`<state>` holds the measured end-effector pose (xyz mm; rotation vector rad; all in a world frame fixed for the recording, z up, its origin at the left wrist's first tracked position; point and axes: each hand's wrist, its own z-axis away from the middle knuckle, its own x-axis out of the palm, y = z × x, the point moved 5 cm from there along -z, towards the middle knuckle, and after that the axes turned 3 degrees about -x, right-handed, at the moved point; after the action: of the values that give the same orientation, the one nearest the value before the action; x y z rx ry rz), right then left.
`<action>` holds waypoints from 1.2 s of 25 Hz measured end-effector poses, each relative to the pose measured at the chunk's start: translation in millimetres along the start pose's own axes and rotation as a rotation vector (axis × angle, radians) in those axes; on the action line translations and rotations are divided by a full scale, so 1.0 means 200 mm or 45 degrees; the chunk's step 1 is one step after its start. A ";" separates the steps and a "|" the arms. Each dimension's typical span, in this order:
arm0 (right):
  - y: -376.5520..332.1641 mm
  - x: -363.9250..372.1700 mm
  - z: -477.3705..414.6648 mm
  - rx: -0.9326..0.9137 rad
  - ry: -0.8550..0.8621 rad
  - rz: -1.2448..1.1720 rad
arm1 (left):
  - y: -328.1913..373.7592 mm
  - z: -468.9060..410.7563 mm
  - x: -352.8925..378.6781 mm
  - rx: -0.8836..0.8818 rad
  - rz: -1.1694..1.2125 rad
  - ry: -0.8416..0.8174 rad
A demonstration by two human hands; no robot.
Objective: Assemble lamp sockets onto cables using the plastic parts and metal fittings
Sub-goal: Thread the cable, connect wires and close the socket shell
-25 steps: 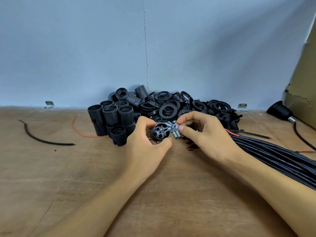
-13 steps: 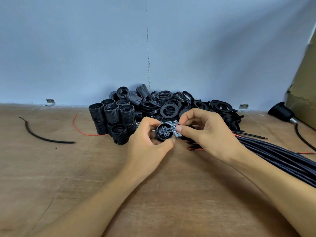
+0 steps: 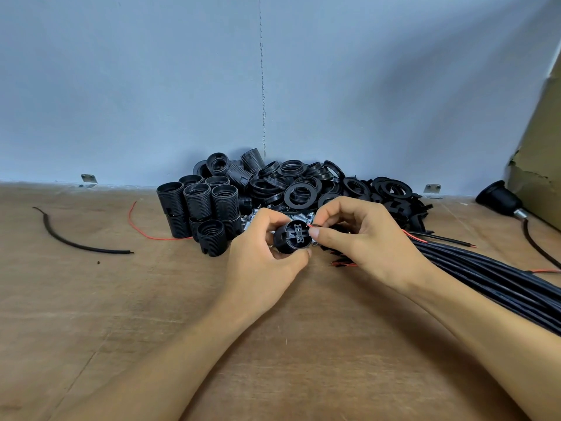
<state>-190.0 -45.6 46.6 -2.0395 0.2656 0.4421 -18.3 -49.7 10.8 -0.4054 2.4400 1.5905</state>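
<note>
The left hand curls its fingers round a black socket, held just above the wooden table (slotted end toward the camera). The right hand pinches a red wire at the socket's upper edge. Black cables lie to the right.

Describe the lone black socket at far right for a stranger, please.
Find the brown cardboard at the far right. Beside its foot lies a black socket, apart from the big pile. Unlike those loose parts, it is smooth, with a silver fitting and a cable attached.
</note>
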 end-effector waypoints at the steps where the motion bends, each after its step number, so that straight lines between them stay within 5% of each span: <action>1: 0.00 0.00 0.00 0.007 -0.001 -0.005 | 0.00 0.00 0.00 0.005 0.003 0.005; 30: -0.01 0.02 0.00 -0.011 -0.055 0.151 | 0.01 -0.01 -0.03 0.102 -0.063 0.123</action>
<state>-185.8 -44.2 46.2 -2.0274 0.3601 0.5603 -12.2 -50.9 15.0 -0.5365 2.5334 1.4806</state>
